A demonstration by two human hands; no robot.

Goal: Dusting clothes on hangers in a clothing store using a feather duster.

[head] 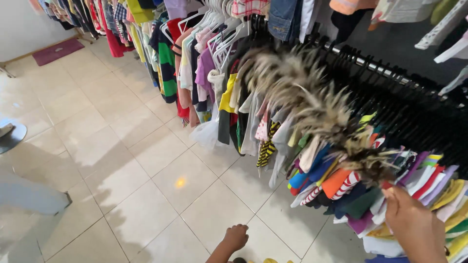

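Note:
My right hand (pixel 414 224) is at the lower right, closed around the handle of a brown and cream feather duster (pixel 312 100). The duster's feathers lie across the tops of small colourful garments (pixel 321 170) hanging on a long clothes rack (pixel 370 63) with black hangers. My left hand (pixel 235 237) hangs low at the bottom centre over the tiled floor, fingers curled into a loose fist with nothing in it.
The rack runs from the upper left to the right edge, packed with clothes on white (pixel 219 34) and black hangers. Pale floor tiles (pixel 122 146) fill the left. A dark red mat (pixel 57 51) lies by the far wall. A round grey base (pixel 10 136) sits at the left edge.

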